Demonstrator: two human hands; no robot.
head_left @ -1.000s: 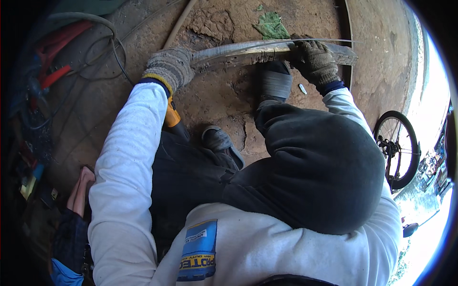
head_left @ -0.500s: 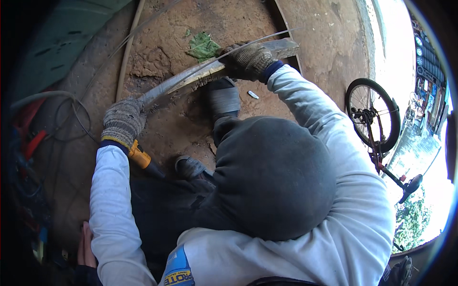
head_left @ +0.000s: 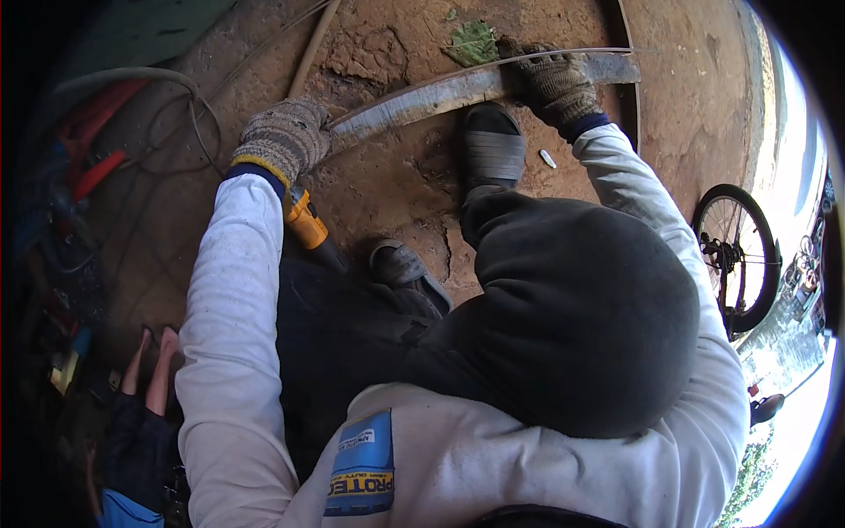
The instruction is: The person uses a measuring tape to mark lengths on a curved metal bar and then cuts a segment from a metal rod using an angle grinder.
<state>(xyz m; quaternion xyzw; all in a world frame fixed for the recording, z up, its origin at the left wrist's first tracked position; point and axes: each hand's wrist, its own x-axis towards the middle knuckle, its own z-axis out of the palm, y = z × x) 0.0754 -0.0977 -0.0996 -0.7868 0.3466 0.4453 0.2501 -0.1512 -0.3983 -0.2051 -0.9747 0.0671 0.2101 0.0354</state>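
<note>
A long, narrow, greyish board (head_left: 422,104), its face worn and streaked, spans between my two gloved hands. My left hand (head_left: 283,143), in a knitted grey-brown glove, is closed round its left end. My right hand (head_left: 556,86), gloved alike, is closed over the board near its right end. A thin rod or strip (head_left: 607,50) runs along the upper edge and sticks out past my right hand. Below my left wrist is a yellow-and-black tool (head_left: 306,220); whether the left hand touches it is hidden.
My sandalled feet (head_left: 495,157) rest on brown ground, with a green leaf (head_left: 472,42) beyond the board. A small white object (head_left: 547,158) lies by one foot. Hoses and a red item (head_left: 97,176) are at left, a bicycle wheel (head_left: 738,260) at right. Another person's legs (head_left: 158,374) show lower left.
The board has turned so that its broad face shows more and its notched lower edge no longer does. The whole view has shifted, putting hands and board farther right in the picture.
</note>
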